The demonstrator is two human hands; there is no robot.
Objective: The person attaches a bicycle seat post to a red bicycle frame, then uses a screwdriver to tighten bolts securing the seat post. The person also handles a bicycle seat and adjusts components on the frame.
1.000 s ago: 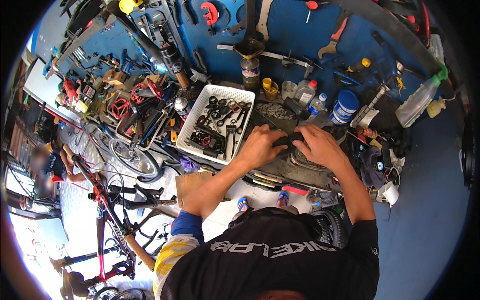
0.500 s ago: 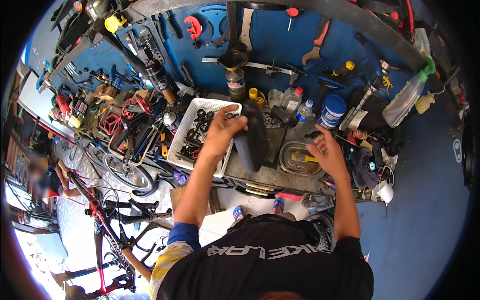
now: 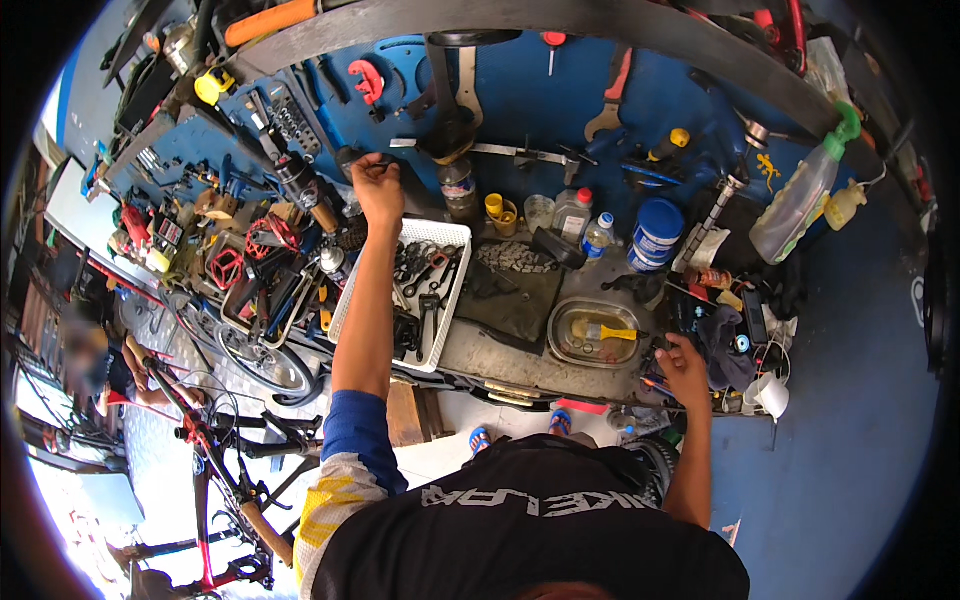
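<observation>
Person at a cluttered workshop desk (image 3: 505,365), seen from above. Near right, the right hand (image 3: 685,372) hangs by the desk's near edge, its fingers loosely curled and partly open; it seems to hold nothing, though a small item cannot be ruled out. Just left of it sits an oval metal tray (image 3: 600,356) with a yellow-handled brush (image 3: 615,334) inside. Farther left stands a white perforated plastic basket (image 3: 457,290) of dark metal parts; to its right lies a flat dark mat (image 3: 510,315), with grey metal chain (image 3: 515,257) towards its far side.

Far left, beyond the basket, the left hand (image 3: 378,188) is extended with fingers bent closed, apparently gripping a black, flat-looking object (image 3: 417,188), largely hidden behind it. Just right stands a clear bottle of dark contents (image 3: 459,192) topped by a dark funnel (image 3: 447,148).

The step in hand is judged to be one-handed handling of the black object at full reach; any further movement calls for a firm grip and clearance from the funnel.
</observation>
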